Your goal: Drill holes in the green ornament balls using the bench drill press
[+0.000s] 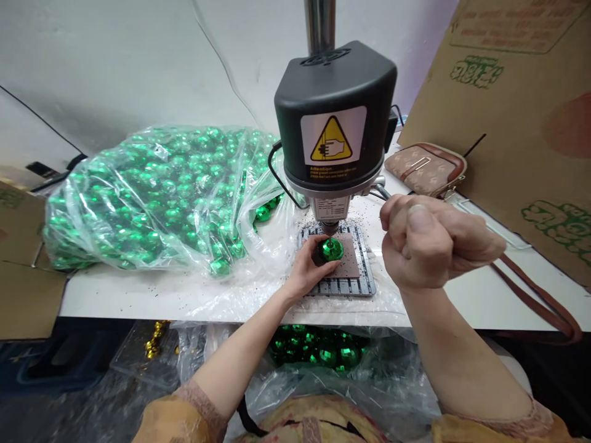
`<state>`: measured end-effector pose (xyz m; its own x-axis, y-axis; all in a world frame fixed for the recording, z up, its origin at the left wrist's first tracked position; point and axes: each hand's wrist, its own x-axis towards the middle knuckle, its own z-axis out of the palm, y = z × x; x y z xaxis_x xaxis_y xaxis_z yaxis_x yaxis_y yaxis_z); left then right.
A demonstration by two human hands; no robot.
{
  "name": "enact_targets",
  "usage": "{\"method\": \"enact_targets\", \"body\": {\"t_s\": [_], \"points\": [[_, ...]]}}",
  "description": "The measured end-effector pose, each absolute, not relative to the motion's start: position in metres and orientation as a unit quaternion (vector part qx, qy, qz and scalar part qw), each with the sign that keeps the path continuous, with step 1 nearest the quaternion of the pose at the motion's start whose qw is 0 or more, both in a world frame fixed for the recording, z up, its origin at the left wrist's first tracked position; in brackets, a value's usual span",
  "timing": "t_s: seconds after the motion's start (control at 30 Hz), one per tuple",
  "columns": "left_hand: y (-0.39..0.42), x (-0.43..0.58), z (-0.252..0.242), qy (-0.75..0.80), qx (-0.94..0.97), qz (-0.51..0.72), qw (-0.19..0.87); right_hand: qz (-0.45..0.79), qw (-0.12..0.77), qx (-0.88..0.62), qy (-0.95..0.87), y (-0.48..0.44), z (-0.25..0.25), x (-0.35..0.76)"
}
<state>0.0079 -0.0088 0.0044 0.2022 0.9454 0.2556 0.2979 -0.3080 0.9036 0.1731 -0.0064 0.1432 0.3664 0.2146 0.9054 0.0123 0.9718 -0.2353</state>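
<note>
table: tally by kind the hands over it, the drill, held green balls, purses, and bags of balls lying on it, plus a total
Hands: 2 (left hand, right hand)
Drill: 1
Held green ball: 1
Purse: 1
Bag of balls: 1
Total: 6

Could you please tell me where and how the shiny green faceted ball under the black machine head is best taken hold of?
The shiny green faceted ball is probably gripped best around its middle from the left, as the left hand does, fingers curved about opposite sides: it is round, and the black machine head hangs directly above, hindering a top grip.
</note>
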Motion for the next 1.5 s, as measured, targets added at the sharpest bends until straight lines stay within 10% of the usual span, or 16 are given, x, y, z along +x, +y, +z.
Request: {"method": "enact_targets", "body": {"t_s": [0.7, 1.13, 1.5], "points": [[-0.011, 0.013, 0.009, 0.455, 0.674, 0.453, 0.365, 0.102, 0.843, -0.180, -0.496, -0.006, 0.164, 0.169], [-0.132, -0.024, 0.014, 0.303, 0.910, 0.282, 0.037, 0.148, 0.830, -0.214, -0.494, -0.004, 0.194, 0.169], [0.082, -0.091, 0.051, 0.691, 0.697, 0.192, 0.022, 0.147, 0.836, -0.204, -0.488, 0.001, 0.191, 0.173]]}}
